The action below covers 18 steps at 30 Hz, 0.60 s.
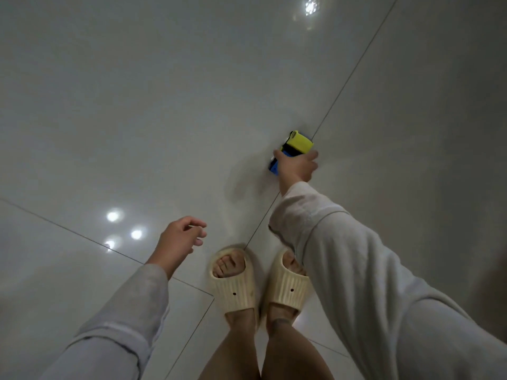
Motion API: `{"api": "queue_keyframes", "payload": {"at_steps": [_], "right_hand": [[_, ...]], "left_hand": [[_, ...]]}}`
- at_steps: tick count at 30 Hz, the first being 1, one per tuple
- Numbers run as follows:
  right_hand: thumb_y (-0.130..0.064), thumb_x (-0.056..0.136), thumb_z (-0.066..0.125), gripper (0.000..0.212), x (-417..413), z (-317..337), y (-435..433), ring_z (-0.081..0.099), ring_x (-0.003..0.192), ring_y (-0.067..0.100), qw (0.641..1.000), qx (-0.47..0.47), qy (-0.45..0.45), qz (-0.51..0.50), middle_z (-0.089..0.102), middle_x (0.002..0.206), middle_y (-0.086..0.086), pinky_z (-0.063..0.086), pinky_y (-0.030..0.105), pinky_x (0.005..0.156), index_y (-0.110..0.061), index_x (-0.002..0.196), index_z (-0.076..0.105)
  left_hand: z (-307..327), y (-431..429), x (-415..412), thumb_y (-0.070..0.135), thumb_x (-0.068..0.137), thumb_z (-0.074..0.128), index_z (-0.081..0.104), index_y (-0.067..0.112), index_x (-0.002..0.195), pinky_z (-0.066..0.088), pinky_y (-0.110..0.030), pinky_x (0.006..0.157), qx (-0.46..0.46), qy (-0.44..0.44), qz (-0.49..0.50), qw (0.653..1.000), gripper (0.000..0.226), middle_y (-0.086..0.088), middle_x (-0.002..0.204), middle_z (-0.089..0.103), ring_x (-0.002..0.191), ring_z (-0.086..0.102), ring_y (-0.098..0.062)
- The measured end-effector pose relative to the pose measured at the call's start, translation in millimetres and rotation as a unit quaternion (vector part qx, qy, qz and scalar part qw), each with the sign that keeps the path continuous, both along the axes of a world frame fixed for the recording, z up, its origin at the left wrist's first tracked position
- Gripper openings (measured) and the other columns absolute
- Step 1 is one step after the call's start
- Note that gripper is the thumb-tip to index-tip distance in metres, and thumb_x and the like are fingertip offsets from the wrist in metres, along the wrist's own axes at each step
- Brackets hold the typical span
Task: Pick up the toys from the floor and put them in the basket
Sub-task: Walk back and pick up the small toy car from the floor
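One toy gripped, no basket in sight

Right of centre, the yellow-and-blue plastic toy truck (pixel 291 150) sits pinched in the right hand (pixel 295 167) over the glossy white tiled floor (pixel 164 105). That narrow pinch could slip. The left hand (pixel 178 238) hangs empty, fingers loosely spread

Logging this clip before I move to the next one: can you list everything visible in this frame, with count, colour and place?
toy truck: one, yellow and blue, on the floor ahead of the feet, gripped by the right hand
floor: one, glossy pale grey tiles with thin dark seams, fills the view; ceiling lights mirrored in it
basket: none in view
slippers: two, cream, ribbed, open-toed, on the feet at lower centre
sleeves: two, light grey, on both arms
right hand: one, reached forward, closed on the toy truck
left hand: one, empty, fingers loosely curled, above the floor at left of the feet
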State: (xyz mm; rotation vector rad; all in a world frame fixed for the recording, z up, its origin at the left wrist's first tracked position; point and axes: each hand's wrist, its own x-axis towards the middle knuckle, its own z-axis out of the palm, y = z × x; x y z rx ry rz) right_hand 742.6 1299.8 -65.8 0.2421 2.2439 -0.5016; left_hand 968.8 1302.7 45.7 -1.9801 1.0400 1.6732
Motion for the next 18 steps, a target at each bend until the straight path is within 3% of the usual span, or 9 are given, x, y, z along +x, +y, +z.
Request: {"api": "queue_keyframes", "payload": {"at_steps": [4,8,10,12,14,18], "right_hand": [[-0.024,0.066,0.075,0.066,-11.5,21.3,10.6,0.059,0.111,0.037,0.997,-0.023,-0.066,-0.014,0.057,0.123,0.018,0.051,0.051,0.093,-0.009,0.121,0.042],[-0.020,0.066,0.075,0.053,-19.9,117.1,50.5,0.063,0.099,0.032,0.991,0.009,-0.110,0.079,0.062,0.113,0.014,0.056,0.047,0.081,-0.012,0.113,0.053],[-0.019,0.069,0.074,0.029,-21.0,179.7,73.5,0.065,0.076,0.025,0.980,-0.002,-0.173,0.094,0.065,0.096,0.012,0.056,0.037,0.061,-0.016,0.095,0.061],[-0.022,0.075,0.071,0.013,-20.2,248.7,97.9,0.059,0.059,0.018,0.966,0.003,-0.234,0.109,0.062,0.082,0.008,0.053,0.030,0.054,-0.023,0.074,0.059],[-0.030,0.078,0.069,0.016,-17.6,322.8,124.9,0.058,0.056,0.018,0.951,0.020,-0.274,0.140,0.059,0.072,0.002,0.054,0.032,0.056,-0.026,0.070,0.056],[-0.033,0.079,0.069,0.014,-12.4,460.7,187.1,0.059,0.054,0.019,0.942,0.047,-0.286,0.170,0.058,0.069,0.003,0.053,0.032,0.055,-0.025,0.083,0.058]], "left_hand": [[8.0,7.9,0.9,0.010,0.088,0.045,0.063,0.011,0.097,0.041,-0.028,0.065,0.002,-0.009,0.002,1.000,0.019,-0.009,0.090,0.064,0.080,0.057,-0.023],[69.2,23.6,-1.6,0.010,0.087,0.047,0.063,0.011,0.094,0.041,-0.029,0.075,0.000,-0.005,-0.004,1.000,0.018,-0.010,0.088,0.065,0.073,0.058,-0.022],[115.5,32.2,-7.1,0.009,0.087,0.047,0.064,0.010,0.093,0.041,-0.028,0.074,-0.001,-0.003,-0.008,1.000,0.018,-0.011,0.087,0.065,0.072,0.058,-0.022],[172.7,42.5,-13.3,0.006,0.087,0.046,0.065,0.007,0.096,0.042,-0.025,0.067,0.001,-0.005,-0.010,1.000,0.021,-0.012,0.087,0.064,0.073,0.056,-0.023],[237.7,54.2,-17.3,0.003,0.086,0.046,0.065,0.005,0.096,0.040,-0.021,0.058,0.002,-0.005,-0.006,1.000,0.022,-0.013,0.088,0.062,0.075,0.054,-0.023],[358.4,77.1,-14.4,0.005,0.085,0.047,0.066,0.004,0.103,0.040,-0.022,0.064,0.001,0.007,-0.029,1.000,0.026,-0.011,0.091,0.062,0.074,0.055,-0.023]]}}
